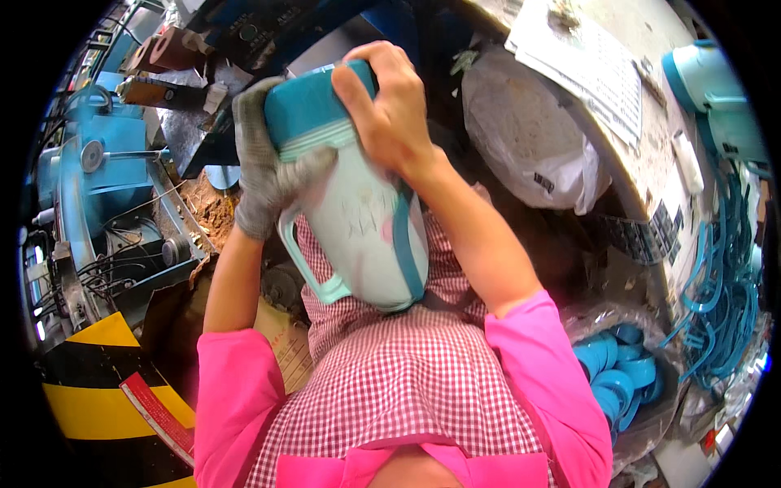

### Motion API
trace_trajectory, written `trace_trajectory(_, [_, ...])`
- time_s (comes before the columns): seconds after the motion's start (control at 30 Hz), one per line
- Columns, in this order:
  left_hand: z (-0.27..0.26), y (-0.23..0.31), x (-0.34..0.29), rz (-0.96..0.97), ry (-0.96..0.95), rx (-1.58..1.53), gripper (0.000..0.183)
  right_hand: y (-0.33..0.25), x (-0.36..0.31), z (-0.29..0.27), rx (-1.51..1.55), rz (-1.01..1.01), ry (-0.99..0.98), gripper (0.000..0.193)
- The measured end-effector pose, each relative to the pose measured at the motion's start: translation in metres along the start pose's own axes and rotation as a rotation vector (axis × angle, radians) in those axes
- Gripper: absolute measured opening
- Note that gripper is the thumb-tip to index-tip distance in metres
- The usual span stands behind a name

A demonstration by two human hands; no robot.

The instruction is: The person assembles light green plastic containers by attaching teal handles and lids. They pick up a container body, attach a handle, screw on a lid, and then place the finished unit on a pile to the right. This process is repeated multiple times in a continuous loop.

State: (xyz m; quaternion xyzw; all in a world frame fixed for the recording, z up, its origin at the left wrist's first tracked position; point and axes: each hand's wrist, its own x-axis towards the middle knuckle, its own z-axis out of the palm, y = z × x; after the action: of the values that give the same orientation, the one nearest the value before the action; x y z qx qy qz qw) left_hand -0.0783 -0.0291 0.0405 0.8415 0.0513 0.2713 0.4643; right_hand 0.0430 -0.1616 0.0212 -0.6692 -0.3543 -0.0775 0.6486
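The checked apron (407, 374) spans the near middle of the scene, and over the person's lap, at the centre, is the pale mint jug (362, 220), tilted with its teal end piece (305, 106) on the far side; whether the jug's near end rests on the lap is hard to tell. The gloved left hand (268, 154) grasps the jug's left side, its thumb across the ridges beneath the teal piece, while the bare right hand (390, 110) clasps that piece's far right edge. Handling it well probably means bracing the body firmly with the left palm, spreading the right fingers' pressure evenly to keep the teal piece square, and keeping the left wrist clear of the small, loop-shaped handle (299, 256) at near left.
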Motion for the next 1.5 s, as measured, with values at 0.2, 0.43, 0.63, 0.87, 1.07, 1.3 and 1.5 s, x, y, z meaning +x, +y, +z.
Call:
trace_trajectory(0.2, [0.006, 0.021, 0.015, 0.088, -0.093, 0.39, 0.089, 0.009, -0.004, -0.013, 0.095, 0.059, 0.082, 0.034])
trace_trajectory(0.43, [0.017, 0.0, 0.018, 0.205, 0.026, 0.688, 0.074, 0.034, 0.002, 0.013, -0.092, -0.098, 0.075, 0.026])
trace_trajectory(0.63, [0.006, 0.021, 0.029, 0.373, -0.162, 0.563, 0.079, 0.04, 0.002, -0.015, 0.327, 0.042, 0.057, 0.032])
trace_trajectory(0.87, [0.004, 0.025, 0.036, 0.225, -0.222, 0.567, 0.069, 0.01, 0.004, -0.002, -0.308, -0.242, 0.043, 0.039])
trace_trajectory(1.07, [0.026, 0.023, 0.029, 0.268, -0.082, 0.572, 0.054, 0.011, 0.001, -0.008, -0.174, -0.162, 0.112, 0.036])
trace_trajectory(1.3, [0.055, 0.001, 0.03, 0.147, 0.252, -0.006, 0.016, -0.021, -0.007, -0.018, -0.311, -0.216, 0.101, 0.032])
trace_trajectory(1.5, [0.07, 0.059, 0.053, 0.3, 0.093, 0.175, 0.01, -0.112, -0.055, -0.066, -0.346, -0.744, -1.006, 0.04])
